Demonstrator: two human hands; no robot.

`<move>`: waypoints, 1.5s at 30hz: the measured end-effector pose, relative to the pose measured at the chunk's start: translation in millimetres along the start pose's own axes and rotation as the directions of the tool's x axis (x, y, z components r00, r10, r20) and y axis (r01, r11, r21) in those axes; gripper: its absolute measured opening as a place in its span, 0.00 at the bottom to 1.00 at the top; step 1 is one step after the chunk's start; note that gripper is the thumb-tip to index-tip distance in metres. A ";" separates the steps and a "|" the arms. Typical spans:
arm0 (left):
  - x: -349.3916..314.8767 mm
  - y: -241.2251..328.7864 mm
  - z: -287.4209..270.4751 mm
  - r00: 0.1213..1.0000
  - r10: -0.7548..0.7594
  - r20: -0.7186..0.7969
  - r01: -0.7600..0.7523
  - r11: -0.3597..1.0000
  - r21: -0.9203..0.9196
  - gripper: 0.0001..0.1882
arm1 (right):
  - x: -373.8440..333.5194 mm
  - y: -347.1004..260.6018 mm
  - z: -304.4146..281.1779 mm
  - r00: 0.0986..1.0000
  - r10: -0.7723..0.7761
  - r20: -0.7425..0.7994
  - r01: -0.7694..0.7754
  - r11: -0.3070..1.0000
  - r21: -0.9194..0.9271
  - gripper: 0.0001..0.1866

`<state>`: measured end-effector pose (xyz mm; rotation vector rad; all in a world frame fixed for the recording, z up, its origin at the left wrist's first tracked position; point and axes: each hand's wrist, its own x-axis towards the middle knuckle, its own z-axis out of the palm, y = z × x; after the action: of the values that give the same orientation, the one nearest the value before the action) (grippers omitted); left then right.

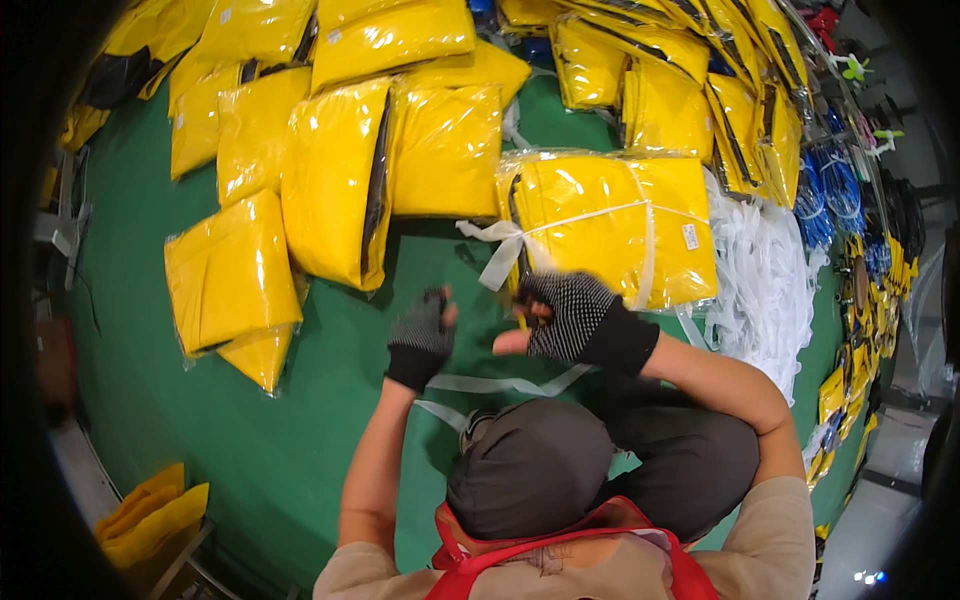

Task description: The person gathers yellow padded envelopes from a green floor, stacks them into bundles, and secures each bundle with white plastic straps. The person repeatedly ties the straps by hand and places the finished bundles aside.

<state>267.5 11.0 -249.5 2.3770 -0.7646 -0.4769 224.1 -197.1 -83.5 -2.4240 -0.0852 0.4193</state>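
Note:
A flat bundle of folded yellow goods in clear film [590,215] lies in front of me. White ribbon [645,205] crosses it both ways, with a loose knot and tails [502,250] at its left side. My right hand [575,315], in a black fingerless glove with pale dots, is at the bundle's near left edge. Its fingers curl in around something dark that I cannot make out; the thumb points left. My left hand [424,338], gloved alike, hovers over the green floor left of it. Motion blurs its fingers, and nothing shows in them.
Yellow film-wrapped packages [340,185] spread across the green floor [130,300] ahead and left; more [665,110] pile at the far right. A heap of white ribbon [760,290] lies right of the bundle. A loose white strip [510,384] runs before my knees. Blue coils [840,180] sit farther right.

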 end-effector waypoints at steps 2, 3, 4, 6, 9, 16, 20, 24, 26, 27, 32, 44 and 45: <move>54.6 28.8 -31.8 0.919 0.170 -0.357 -0.215 0.972 -0.091 0.19 | 11.2 16.7 -6.3 0.970 -0.018 -0.242 -0.070 0.935 -0.349 0.33; 80.2 45.6 -35.0 0.853 0.316 -0.415 -0.369 0.928 -0.052 0.19 | 8.8 42.4 0.8 0.951 -0.020 -0.310 -0.110 0.911 -0.397 0.33; 89.2 44.9 -27.6 0.885 0.317 -0.341 -0.339 0.941 -0.004 0.17 | 13.7 56.5 9.6 0.969 0.020 -0.247 -0.118 0.915 -0.387 0.30; 113.2 46.3 -6.4 0.927 0.326 -0.183 -0.315 0.945 0.085 0.14 | 15.6 76.1 13.6 0.987 0.041 -0.155 -0.097 0.922 -0.374 0.19; 122.5 42.9 -12.8 0.892 0.447 -0.062 -0.425 0.879 0.216 0.08 | 10.1 104.2 13.8 0.983 -0.112 -0.143 0.041 0.906 -0.422 0.09; 119.2 23.4 16.0 0.959 0.266 -0.098 -0.269 0.963 -0.020 0.12 | 14.5 123.1 -9.3 0.948 -0.317 -0.042 0.285 0.897 -0.338 0.05; 76.8 11.3 18.4 0.980 -0.195 0.044 0.185 0.803 -0.566 0.26 | -52.3 240.1 -71.3 0.786 0.082 -0.612 0.250 0.864 0.436 0.08; 114.4 38.7 97.5 0.966 -0.235 0.109 0.144 0.135 -0.980 0.20 | -68.7 390.0 -87.8 0.758 0.190 -0.624 -0.297 0.952 -0.070 0.09; 136.6 58.0 127.5 0.956 -0.258 0.136 0.132 -0.034 -0.991 0.20 | -59.3 426.2 -63.6 0.799 0.265 -0.539 -0.389 0.912 -0.128 0.09; 134.5 59.8 135.7 0.949 -0.282 0.140 0.121 -0.083 -0.989 0.20 | -58.2 435.3 -53.5 0.806 0.285 -0.519 -0.408 0.902 -0.138 0.09; 87.0 44.2 150.2 0.962 -0.248 0.110 0.038 -0.277 -0.960 0.23 | -46.7 421.4 -49.3 0.835 0.250 -0.490 -0.382 0.904 -0.189 0.10; -21.7 52.7 149.9 0.966 -0.247 0.072 -0.018 -0.343 -0.939 0.24 | -5.8 99.5 -131.6 0.811 -0.536 -0.236 0.270 0.700 -0.661 0.12; -28.3 51.6 146.3 0.967 -0.247 0.061 -0.024 -0.329 -0.944 0.23 | -1.0 62.6 -138.9 0.755 -0.631 -0.179 0.340 0.611 -0.715 0.12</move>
<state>153.0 -67.7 -324.2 0.6547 0.1906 -0.5983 264.8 -330.4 -21.9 -2.9343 -0.8387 -0.4983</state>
